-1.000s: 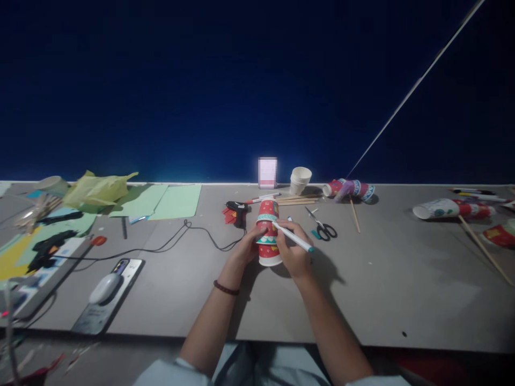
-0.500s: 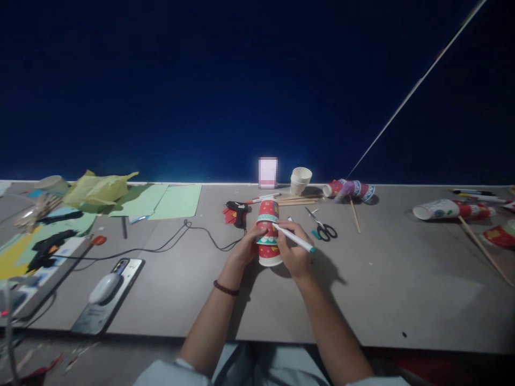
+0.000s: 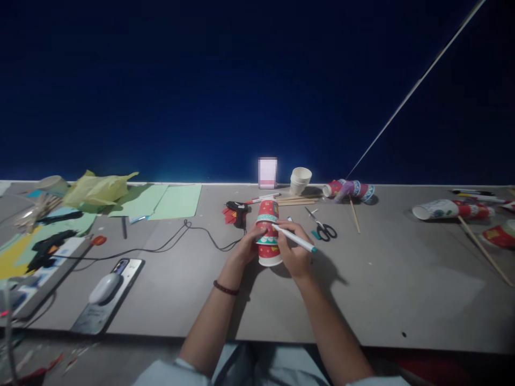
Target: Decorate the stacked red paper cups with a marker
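Joined paper cups (image 3: 268,256), coloured red with teal and white bands, lie in front of me at the middle of the table. My left hand (image 3: 246,245) grips them from the left side, its thumb on the middle section. Between the fingers of my right hand (image 3: 296,256) is a white marker (image 3: 295,237) with a teal end, slanting down to the right. The marker's tip points at the middle of the cups; whether it touches them I cannot tell. Just beyond my hands are a black glue gun (image 3: 238,212) and black-handled scissors (image 3: 325,230).
Stacked white cups (image 3: 300,181) and wooden sticks (image 3: 295,201) stand or lie at the back. Decorated cup pieces (image 3: 354,190) are on the right. To the left are green paper sheets (image 3: 177,202), a yellow plastic bag (image 3: 98,187), a power strip (image 3: 48,279), a cable and a phone (image 3: 90,319).
The marker's teal end has shifted very slightly to the right with my right hand. My left hand and the cups stay in place.
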`<state>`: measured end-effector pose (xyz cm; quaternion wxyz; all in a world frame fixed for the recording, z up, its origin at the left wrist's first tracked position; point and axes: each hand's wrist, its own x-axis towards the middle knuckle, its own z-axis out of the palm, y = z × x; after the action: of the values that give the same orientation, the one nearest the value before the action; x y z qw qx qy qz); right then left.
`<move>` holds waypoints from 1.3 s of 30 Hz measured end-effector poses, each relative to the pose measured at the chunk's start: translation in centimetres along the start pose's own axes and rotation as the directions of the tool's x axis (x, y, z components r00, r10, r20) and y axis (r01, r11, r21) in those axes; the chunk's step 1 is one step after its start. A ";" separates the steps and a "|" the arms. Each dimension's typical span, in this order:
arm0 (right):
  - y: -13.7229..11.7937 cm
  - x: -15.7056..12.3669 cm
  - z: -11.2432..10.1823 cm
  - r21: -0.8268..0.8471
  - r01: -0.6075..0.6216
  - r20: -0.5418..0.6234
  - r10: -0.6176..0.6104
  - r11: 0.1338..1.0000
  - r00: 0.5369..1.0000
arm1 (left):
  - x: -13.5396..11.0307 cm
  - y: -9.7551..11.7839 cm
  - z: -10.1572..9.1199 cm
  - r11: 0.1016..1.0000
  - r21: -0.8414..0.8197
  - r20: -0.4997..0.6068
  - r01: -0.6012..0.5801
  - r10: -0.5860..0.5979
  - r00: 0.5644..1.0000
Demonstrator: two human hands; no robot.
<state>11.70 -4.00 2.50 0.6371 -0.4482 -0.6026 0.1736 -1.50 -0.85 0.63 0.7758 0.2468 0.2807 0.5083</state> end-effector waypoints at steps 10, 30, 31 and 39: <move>-0.1 0.0 -0.1 -0.039 -0.011 -0.019 0.011 0.999 1.000 | -0.1 0.1 0.2 1.000 0.014 0.006 -0.002 0.002 1.000; 0.4 -0.2 0.0 0.063 -0.031 0.010 0.031 0.998 0.999 | 0.0 0.1 0.1 1.000 0.000 -0.016 0.004 -0.004 1.000; 0.4 -0.2 0.0 0.065 -0.035 0.010 0.034 0.997 0.999 | 0.0 0.1 0.1 1.000 0.001 -0.015 0.003 -0.003 1.000; 0.3 -0.1 0.0 0.013 -0.031 -0.019 0.031 0.999 0.999 | 0.0 0.0 0.0 1.000 0.011 0.010 -0.006 0.006 1.000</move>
<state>11.79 -3.92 2.15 0.6428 -0.4552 -0.5883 0.1830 -1.51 -0.83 0.57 0.7744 0.2543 0.2787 0.5080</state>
